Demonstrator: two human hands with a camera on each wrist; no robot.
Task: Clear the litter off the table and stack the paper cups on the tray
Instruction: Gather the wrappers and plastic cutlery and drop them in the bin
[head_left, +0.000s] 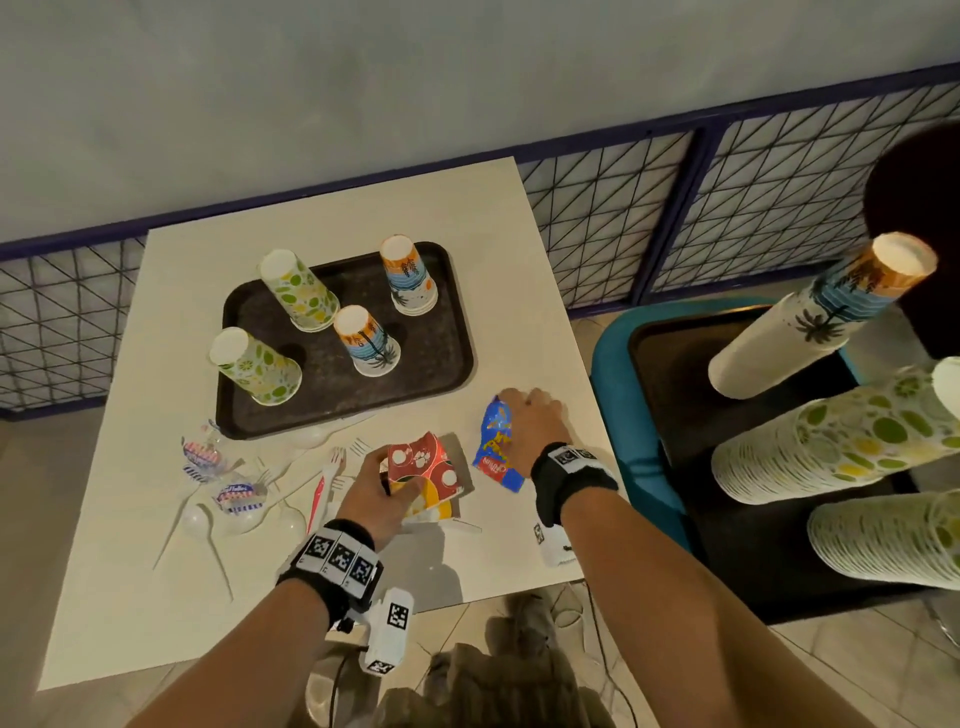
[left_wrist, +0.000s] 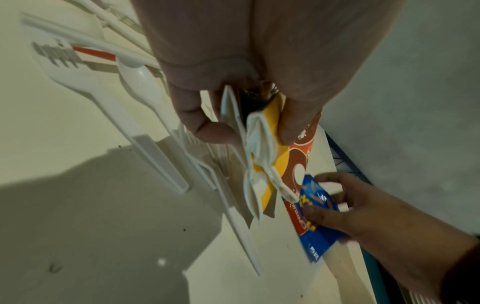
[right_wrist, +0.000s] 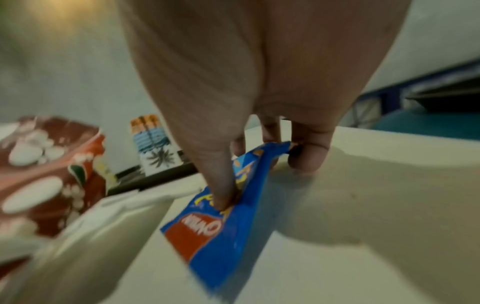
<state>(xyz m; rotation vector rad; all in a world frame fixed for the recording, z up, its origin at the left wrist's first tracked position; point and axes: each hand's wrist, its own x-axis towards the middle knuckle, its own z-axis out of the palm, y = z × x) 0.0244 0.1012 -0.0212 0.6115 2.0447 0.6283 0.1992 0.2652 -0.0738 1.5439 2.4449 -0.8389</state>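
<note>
Table edge: right hand pinches blue wrapper, seemingly lifting it.

head: high, looking down on table | wrists: close, along fingers | shared: blue wrapper

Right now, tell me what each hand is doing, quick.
Left hand: closed, pinching the crumpled red and yellow paper cup.
Right hand: closed, pinching the blue snack wrapper against the table.
</note>
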